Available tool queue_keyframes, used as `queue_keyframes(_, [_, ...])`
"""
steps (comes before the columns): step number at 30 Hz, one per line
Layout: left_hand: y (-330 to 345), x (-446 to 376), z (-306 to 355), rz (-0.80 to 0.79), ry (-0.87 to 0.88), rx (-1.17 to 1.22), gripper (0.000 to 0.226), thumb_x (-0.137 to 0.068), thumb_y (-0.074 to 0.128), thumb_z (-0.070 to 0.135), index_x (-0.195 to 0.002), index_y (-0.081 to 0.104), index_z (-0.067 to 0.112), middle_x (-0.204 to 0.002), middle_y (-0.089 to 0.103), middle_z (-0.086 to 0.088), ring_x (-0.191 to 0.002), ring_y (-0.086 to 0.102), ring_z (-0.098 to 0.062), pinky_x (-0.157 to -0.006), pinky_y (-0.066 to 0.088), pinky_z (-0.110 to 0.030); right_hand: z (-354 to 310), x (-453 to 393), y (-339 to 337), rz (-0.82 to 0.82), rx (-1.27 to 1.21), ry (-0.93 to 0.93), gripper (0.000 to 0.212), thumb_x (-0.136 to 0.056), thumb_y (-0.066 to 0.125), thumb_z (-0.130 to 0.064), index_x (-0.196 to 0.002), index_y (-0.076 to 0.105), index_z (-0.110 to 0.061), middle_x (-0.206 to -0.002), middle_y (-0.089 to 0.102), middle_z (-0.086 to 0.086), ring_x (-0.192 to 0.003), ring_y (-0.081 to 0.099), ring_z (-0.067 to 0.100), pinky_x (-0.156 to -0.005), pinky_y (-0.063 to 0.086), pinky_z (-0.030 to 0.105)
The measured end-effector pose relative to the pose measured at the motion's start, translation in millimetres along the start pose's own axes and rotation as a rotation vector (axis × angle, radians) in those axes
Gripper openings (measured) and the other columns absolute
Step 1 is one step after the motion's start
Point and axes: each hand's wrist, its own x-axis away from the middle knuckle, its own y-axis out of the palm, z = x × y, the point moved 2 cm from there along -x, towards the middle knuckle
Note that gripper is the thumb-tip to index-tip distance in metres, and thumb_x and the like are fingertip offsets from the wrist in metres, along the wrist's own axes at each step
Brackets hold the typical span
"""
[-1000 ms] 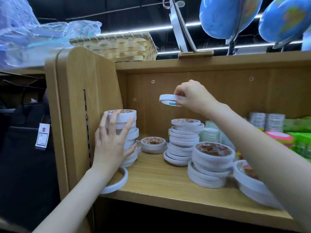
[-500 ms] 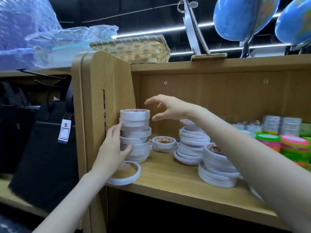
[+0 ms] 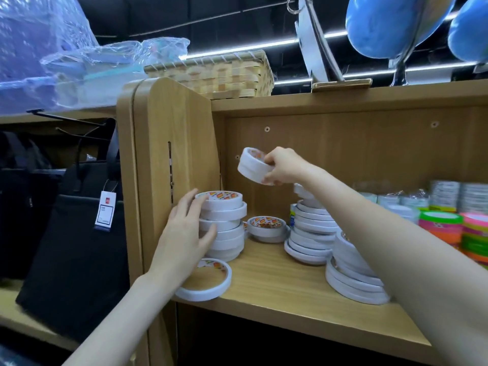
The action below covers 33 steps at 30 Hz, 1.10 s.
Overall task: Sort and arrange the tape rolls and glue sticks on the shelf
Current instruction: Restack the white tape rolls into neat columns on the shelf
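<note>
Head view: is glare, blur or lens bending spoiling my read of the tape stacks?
Head view: the white tape stack by the wooden side panel is evenly lit and readable; the white tape roll in the right hand is slightly motion-blurred; ceiling light strips glare only above the shelf; wide-angle bending curves the shelf edges and blue globes.

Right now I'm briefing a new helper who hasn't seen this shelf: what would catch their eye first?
Probably the right hand, holding a white tape roll tilted in the air above the shelf. Below it, the left hand rests against a leaning stack of white rolls at the shelf's left end, with more stacks to the right. Bright neon rolls glow at the far right.
</note>
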Motion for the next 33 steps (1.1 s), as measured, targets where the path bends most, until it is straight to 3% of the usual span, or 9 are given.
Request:
queue_keyframes(5, [12.4,-18.7,5.2,-0.111,0.031,-0.120,0.050,-0.091,0.054,0.034,-0.136,0.042,0.018,-0.140,0.043,0.000,-0.134,0.028,-0.020,-0.110,0.026,-0.036,5.8,-7.0,29.2,-0.175,-0.119,0.082,0.035,-0.081,0.070,-0.008,-0.114,0.062,-0.005,-0.096,0.059,0.008,-0.079,0.062,0.019,-0.064,0.057,0.023])
queue_keyframes(12, [8.4,-35.0,5.9,-0.167,0.012,-0.127,0.033,-0.090,0.057,0.029,-0.119,0.052,0.014,-0.114,0.053,0.004,-0.113,0.029,-0.015,-0.096,0.026,-0.025,0.1,-15.5,38.5,-0.256,-0.052,0.102,0.039,-0.080,0.070,-0.007,-0.117,0.059,-0.004,-0.096,0.058,0.010,-0.078,0.065,0.022,-0.064,0.057,0.024])
queue_keyframes(15, [2.3,-47.6,9.7,-0.344,-0.046,-0.096,0.026,-0.089,0.060,0.027,-0.111,0.053,0.017,-0.104,0.052,0.002,-0.105,0.031,-0.013,-0.089,0.030,-0.025,2.0,-11.1,33.5,-0.286,0.055,0.091,0.036,-0.080,0.071,-0.009,-0.114,0.060,-0.006,-0.093,0.059,0.009,-0.069,0.064,0.019,-0.054,0.053,0.022])
queue_keyframes(18, [-3.0,-65.2,11.9,-0.546,-0.093,-0.099,0.017,-0.086,0.063,0.025,-0.097,0.051,0.022,-0.101,0.055,0.000,-0.100,0.046,-0.018,-0.076,0.034,-0.028,6.7,-5.2,27.6,-0.299,0.164,0.075,0.028,-0.079,0.072,-0.011,-0.105,0.062,-0.010,-0.084,0.060,0.007,-0.064,0.062,0.019,-0.044,0.043,0.021])
queue_keyframes(20, [-6.0,-72.2,11.7,-0.615,-0.107,-0.108,0.017,-0.085,0.064,0.025,-0.094,0.050,0.023,-0.101,0.056,0.000,-0.093,0.050,-0.018,-0.074,0.039,-0.028,11.5,-3.1,24.5,-0.313,0.183,0.089,0.018,-0.080,0.071,-0.010,-0.094,0.060,-0.011,-0.078,0.061,0.008,-0.065,0.066,0.023,-0.041,0.045,0.021])
queue_keyframes(23, [-8.5,-84.0,14.1,-0.529,-0.107,-0.014,0.012,-0.087,0.063,0.021,-0.094,0.053,0.021,-0.099,0.058,0.001,-0.088,0.054,-0.016,-0.069,0.043,-0.024,17.0,-2.1,16.8,-0.318,0.146,0.094,0.010,-0.080,0.071,-0.012,-0.080,0.061,-0.010,-0.078,0.064,0.011,-0.072,0.070,0.027,-0.054,0.056,0.028])
queue_keyframes(25, [-6.1,-96.2,17.2,-0.448,-0.098,-0.015,0.013,-0.088,0.062,0.020,-0.097,0.053,0.020,-0.099,0.056,0.001,-0.090,0.054,-0.017,-0.071,0.041,-0.025,16.8,-3.4,10.4,-0.290,0.094,0.091,0.011,-0.080,0.071,-0.013,-0.084,0.062,-0.009,-0.076,0.064,0.008,-0.070,0.068,0.024,-0.063,0.058,0.030])
queue_keyframes(33, [53.3,-123.6,7.5,-0.417,-0.152,-0.078,0.014,-0.084,0.065,0.016,-0.092,0.054,0.018,-0.102,0.059,-0.006,-0.087,0.054,-0.020,-0.069,0.038,-0.027,22.9,-10.0,-2.4,-0.180,0.141,0.131,0.022,-0.079,0.071,-0.009,-0.096,0.058,-0.011,-0.068,0.054,0.003,-0.061,0.059,0.018,-0.050,0.047,0.020])
